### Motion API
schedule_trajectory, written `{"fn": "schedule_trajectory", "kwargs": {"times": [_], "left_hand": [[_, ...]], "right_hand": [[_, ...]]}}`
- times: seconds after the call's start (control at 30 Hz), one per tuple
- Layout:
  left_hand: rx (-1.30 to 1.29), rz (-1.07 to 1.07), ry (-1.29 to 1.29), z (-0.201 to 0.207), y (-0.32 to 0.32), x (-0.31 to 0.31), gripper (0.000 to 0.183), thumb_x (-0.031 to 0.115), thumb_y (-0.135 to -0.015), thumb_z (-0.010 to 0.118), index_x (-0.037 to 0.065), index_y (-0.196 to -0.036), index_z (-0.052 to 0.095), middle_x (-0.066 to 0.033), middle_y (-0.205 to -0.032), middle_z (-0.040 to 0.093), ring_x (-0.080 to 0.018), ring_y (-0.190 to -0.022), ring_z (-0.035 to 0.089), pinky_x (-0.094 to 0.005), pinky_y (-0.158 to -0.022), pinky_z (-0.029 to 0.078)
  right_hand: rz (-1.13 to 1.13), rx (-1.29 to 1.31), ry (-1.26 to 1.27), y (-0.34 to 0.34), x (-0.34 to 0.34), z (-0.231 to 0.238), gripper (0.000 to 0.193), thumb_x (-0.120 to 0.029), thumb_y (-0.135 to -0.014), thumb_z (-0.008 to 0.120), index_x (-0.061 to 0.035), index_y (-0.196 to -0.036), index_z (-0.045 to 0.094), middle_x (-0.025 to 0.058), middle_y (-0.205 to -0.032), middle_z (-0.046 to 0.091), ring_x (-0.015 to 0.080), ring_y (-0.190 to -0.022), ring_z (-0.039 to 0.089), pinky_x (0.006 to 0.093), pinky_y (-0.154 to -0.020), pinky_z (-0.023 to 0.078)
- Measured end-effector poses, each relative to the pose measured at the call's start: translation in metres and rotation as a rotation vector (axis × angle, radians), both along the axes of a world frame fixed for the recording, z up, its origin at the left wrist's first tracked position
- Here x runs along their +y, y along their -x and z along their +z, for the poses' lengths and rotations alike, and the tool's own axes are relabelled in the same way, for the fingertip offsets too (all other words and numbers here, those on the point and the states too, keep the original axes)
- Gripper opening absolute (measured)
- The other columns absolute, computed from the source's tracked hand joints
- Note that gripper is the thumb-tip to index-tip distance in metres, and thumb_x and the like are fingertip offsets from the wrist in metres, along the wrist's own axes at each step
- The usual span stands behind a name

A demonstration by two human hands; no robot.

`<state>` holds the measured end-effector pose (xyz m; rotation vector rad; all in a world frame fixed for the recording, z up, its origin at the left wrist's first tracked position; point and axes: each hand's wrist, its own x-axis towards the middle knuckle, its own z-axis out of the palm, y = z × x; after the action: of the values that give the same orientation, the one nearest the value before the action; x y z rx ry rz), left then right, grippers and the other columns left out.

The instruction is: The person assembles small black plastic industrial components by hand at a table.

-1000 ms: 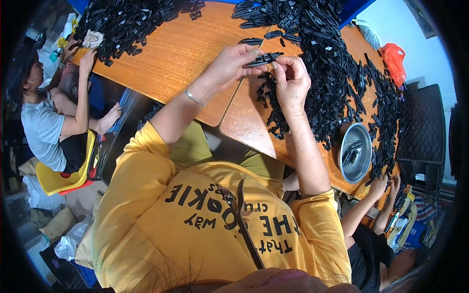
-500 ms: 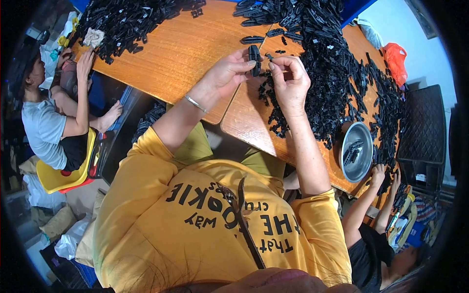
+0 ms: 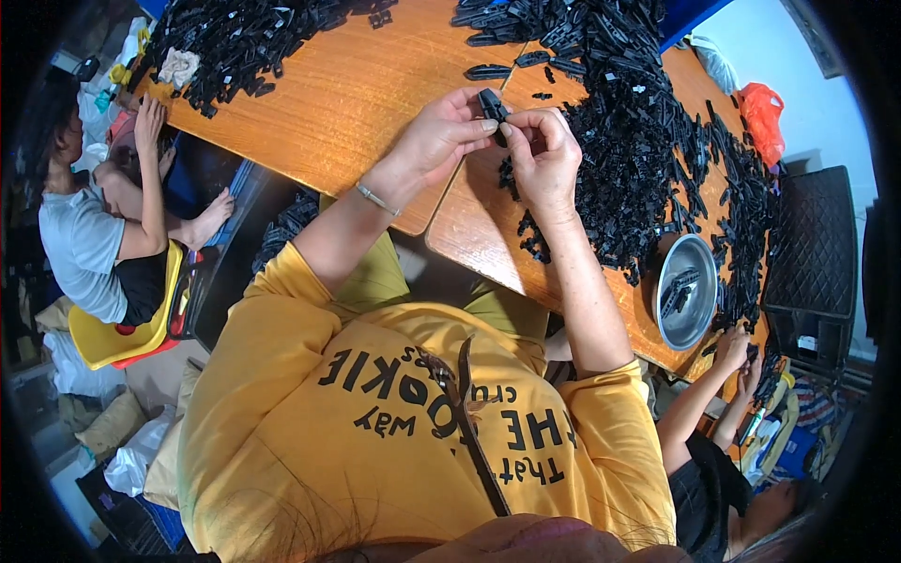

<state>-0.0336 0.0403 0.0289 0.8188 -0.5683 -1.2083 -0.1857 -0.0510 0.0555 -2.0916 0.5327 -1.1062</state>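
My left hand (image 3: 434,143) grips an elongated black plastic part (image 3: 489,103) between thumb and fingers, tilted above the table. Thumb and forefinger of my right hand (image 3: 548,167) are pinched together against the part's near end. The small black piece in that pinch is mostly covered by the fingertips. Just right of my right hand spreads a heap of small black plastic pieces (image 3: 624,178). Beyond my hands, longer black parts (image 3: 488,71) like the held one lie loose and piled up.
The wooden table (image 3: 319,122) has a seam near my hands. A metal bowl (image 3: 690,314) with a few black parts stands at its right. Another black heap (image 3: 235,56) lies far left. One person (image 3: 89,235) sits at left; another's hands (image 3: 732,347) handle black parts at lower right.
My right hand has moved left, bringing the small piece against the long part. The long part has tilted in my left hand. The lower-right person's hands have shifted slightly.
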Motion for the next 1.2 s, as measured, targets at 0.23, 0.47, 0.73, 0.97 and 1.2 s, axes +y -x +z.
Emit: {"fn": "schedule_trajectory", "kwargs": {"times": [0.23,0.47,0.73,0.97,1.2], "left_hand": [[-0.480,0.209,0.012,0.009,0.014,0.009,0.038,-0.001,-0.097,0.070,-0.003,-0.134,0.060,-0.0085,-0.120,0.070,-0.0126,-0.111,0.067,-0.0279,-0.099,0.055],[-0.416,0.123,-0.129,0.002,-0.028,0.046,0.036,0.000,-0.099,0.066,-0.003,-0.135,0.061,-0.0080,-0.115,0.072,-0.0147,-0.105,0.070,-0.0276,-0.094,0.057],[-1.163,-0.218,-0.633,0.039,-0.140,0.219,0.029,0.005,-0.095,0.072,-0.002,-0.122,0.070,-0.0027,-0.102,0.073,-0.0099,-0.093,0.065,-0.0271,-0.084,0.053],[-1.282,0.112,-0.454,0.040,-0.113,0.118,0.022,0.014,-0.100,0.068,0.001,-0.117,0.072,-0.0080,-0.108,0.077,-0.0170,-0.097,0.070,-0.0321,-0.086,0.055],[-1.655,0.415,-0.365,-0.009,-0.085,-0.085,0.032,0.033,-0.101,0.064,0.007,-0.115,0.076,-0.0167,-0.105,0.076,-0.0371,-0.097,0.072,-0.0497,-0.086,0.056]], "right_hand": [[0.052,0.124,-0.439,-0.009,0.000,-0.019,0.027,-0.006,-0.078,0.090,-0.0044,-0.090,0.066,0.0018,-0.079,0.068,0.0082,-0.068,0.060,0.0265,-0.064,0.052],[0.161,0.364,-0.352,-0.033,0.019,-0.019,0.038,-0.023,-0.076,0.095,-0.0038,-0.082,0.064,0.0032,-0.071,0.066,0.0118,-0.067,0.062,0.0304,-0.063,0.052],[-0.100,0.617,0.329,-0.027,-0.098,-0.020,0.010,-0.016,-0.084,0.077,-0.0100,-0.092,0.076,0.0175,-0.098,0.073,0.0363,-0.088,0.074,0.0470,-0.078,0.059],[-0.017,0.923,0.601,-0.035,-0.152,-0.036,0.016,-0.006,-0.090,0.062,-0.0063,-0.099,0.075,0.0204,-0.107,0.071,0.0370,-0.095,0.074,0.0473,-0.084,0.059],[-0.016,0.852,0.462,-0.034,-0.136,-0.018,0.011,-0.011,-0.089,0.071,-0.0040,-0.098,0.070,0.0212,-0.100,0.074,0.0393,-0.096,0.073,0.0482,-0.083,0.058]]}}
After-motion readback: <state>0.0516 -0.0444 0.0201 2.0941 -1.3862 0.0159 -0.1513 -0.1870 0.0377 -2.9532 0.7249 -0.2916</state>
